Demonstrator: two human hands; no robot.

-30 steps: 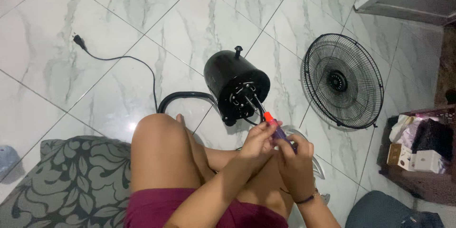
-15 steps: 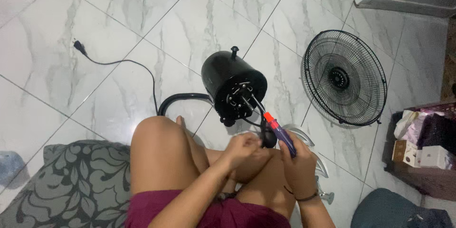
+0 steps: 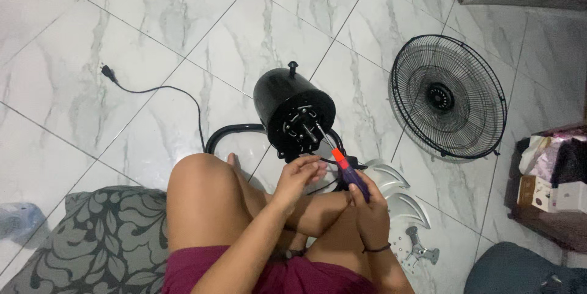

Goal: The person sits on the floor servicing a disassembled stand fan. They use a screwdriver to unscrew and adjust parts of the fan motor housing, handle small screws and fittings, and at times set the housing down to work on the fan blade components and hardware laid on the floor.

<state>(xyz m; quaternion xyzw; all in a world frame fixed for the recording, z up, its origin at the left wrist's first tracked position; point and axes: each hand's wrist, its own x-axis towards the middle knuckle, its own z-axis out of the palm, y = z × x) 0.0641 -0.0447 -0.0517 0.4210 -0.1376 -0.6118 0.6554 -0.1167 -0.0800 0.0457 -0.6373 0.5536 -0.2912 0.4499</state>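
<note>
Fan motor housing [image 3: 293, 110], black, lies on the tiled floor [image 3: 122, 43] at 12 o'clock from the seated person, shaft face turned toward them. Right hand [image 3: 367, 202] is closed around a purple-handled screwdriver [image 3: 348, 171], its tip at the housing face. Left hand [image 3: 299, 174] rests just below that face, fingers [image 3: 315, 168] loosely curled, holding nothing visible. Judged step: working a screw on the motor face. Next move calls for steady tip seating. Grille [image 3: 449, 95] lies at 2 o'clock.
</note>
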